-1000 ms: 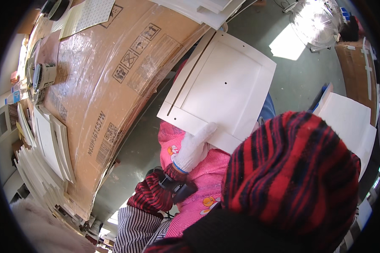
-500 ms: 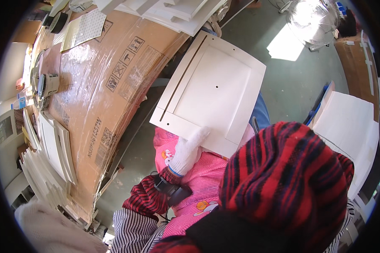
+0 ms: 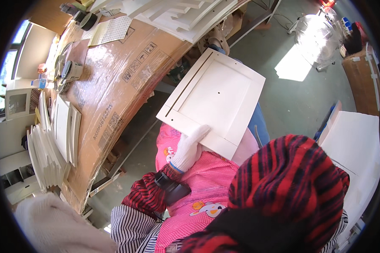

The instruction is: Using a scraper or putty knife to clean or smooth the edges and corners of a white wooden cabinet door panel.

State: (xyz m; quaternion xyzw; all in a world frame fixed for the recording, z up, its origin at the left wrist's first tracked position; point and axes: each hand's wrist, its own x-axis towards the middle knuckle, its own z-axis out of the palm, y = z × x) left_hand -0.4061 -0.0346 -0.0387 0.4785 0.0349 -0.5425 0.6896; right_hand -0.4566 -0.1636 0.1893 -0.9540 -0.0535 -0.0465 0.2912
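A white framed cabinet panel [image 3: 223,101] with a recessed middle, small holes and a long dark slot lies tilted above my lap. My left hand [image 3: 191,147], in a white knit glove, grips its near edge, thumb on top and the other fingers hidden beneath. A red-and-black striped sleeve [image 3: 287,185] covers my bent right arm, which fills the lower right close to the camera. At the lower left, a blurred white glove [image 3: 63,223] looks like my right hand, raised close; its fingers cannot be made out. My pink checked apron [image 3: 207,177] lies under the panel.
On the left stands a large wrapped cardboard package [image 3: 126,97], bearing a tub [image 3: 71,71] and tape. White boards [image 3: 46,156] are stacked beside it, and more white parts [image 3: 185,17] lie at the top. A fan [image 3: 318,38] and a white panel [image 3: 346,139] are on the right.
The view has shifted, so the package and floor sit differently in it. The panel is tipped slightly differently, still in my left hand. My right arm stays raised and bent.
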